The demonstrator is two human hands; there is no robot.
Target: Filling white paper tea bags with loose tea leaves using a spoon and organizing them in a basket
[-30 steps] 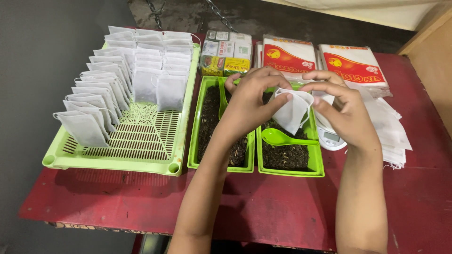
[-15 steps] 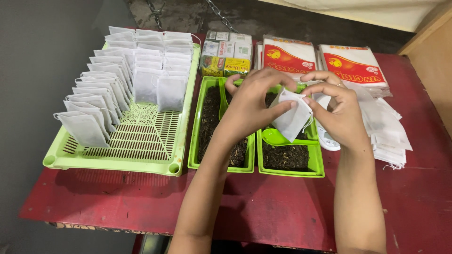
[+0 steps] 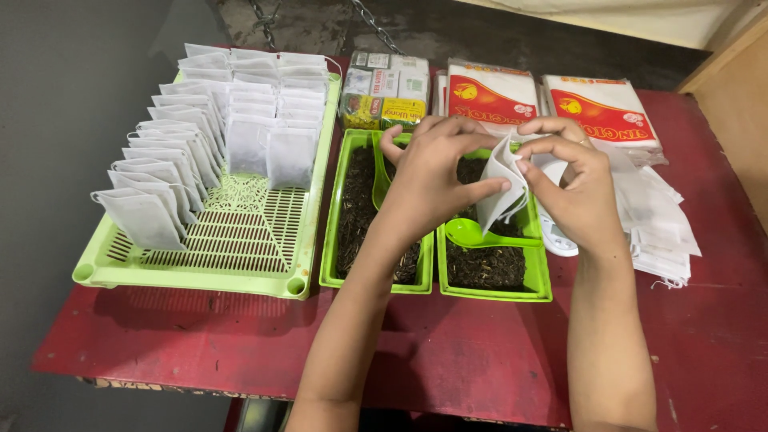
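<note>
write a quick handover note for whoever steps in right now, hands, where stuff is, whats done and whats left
Left hand and right hand: both pinch one white filter bag above the small bin of loose tea.
Green scoop lies in that bin. A longer tea bin sits to its left.
Done: rows of filled-looking bags stand in the green tray at left.
Left: the bag in hand is not in the tray yet. A stack of flat bags waits at right, and red-and-white packs lie behind.

A red table stands on dark concrete floor, wooden panel beside.
</note>
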